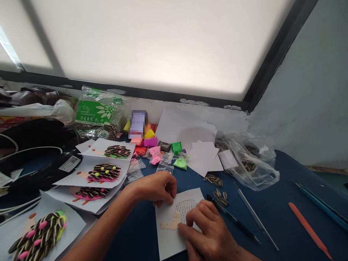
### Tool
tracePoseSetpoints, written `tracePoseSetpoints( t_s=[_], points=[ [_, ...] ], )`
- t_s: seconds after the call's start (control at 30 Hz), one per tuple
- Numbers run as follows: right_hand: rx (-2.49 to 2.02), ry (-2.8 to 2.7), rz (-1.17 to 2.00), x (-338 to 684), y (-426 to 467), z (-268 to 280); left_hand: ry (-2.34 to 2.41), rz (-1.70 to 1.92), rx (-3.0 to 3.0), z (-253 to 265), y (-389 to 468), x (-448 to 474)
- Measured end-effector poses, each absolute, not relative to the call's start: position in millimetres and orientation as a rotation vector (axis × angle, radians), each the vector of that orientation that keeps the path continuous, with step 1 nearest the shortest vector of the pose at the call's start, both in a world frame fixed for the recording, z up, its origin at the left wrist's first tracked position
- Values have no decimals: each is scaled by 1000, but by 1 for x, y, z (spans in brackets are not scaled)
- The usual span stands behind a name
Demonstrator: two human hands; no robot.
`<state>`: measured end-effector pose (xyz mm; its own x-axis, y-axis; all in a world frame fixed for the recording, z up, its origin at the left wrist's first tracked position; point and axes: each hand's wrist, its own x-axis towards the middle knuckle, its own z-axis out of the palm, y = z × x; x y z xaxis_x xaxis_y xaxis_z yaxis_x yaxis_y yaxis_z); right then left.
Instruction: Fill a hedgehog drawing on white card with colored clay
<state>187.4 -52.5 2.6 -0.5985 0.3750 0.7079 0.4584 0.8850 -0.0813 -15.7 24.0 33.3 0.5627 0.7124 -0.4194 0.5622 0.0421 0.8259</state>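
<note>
A white paper sheet (170, 250) lies on the blue table before me. On it are a flat beige piece of modelling clay (171, 222) and a drawn rounded outline (186, 206) filled with small pen strokes. My left hand (160, 186) is closed, its fingers curled, with the fingertips at the sheet's upper left edge. At the clay's right end, my right hand (208, 228) is closed with its fingertips pressed down on the clay. This hand covers the lower right of the sheet and part of the outline.
Finished sunflower-seed hedgehog pictures (104, 172) lie at left. Behind are colourful clay packets (154, 155), blank papers (202, 157) and a green seed bag (95, 112). To the right are loose seeds (220, 197), a pen (233, 219), a clear bag (250, 165) and an orange tool (308, 228).
</note>
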Motion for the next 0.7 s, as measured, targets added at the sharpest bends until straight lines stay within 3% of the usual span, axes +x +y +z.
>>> tracePoseSetpoints(
  t_s=[0.7],
  points=[
    [-649, -2425, -98, 190, -50, -4, 1088, 169, 1613, 32, 24, -16]
  ],
)
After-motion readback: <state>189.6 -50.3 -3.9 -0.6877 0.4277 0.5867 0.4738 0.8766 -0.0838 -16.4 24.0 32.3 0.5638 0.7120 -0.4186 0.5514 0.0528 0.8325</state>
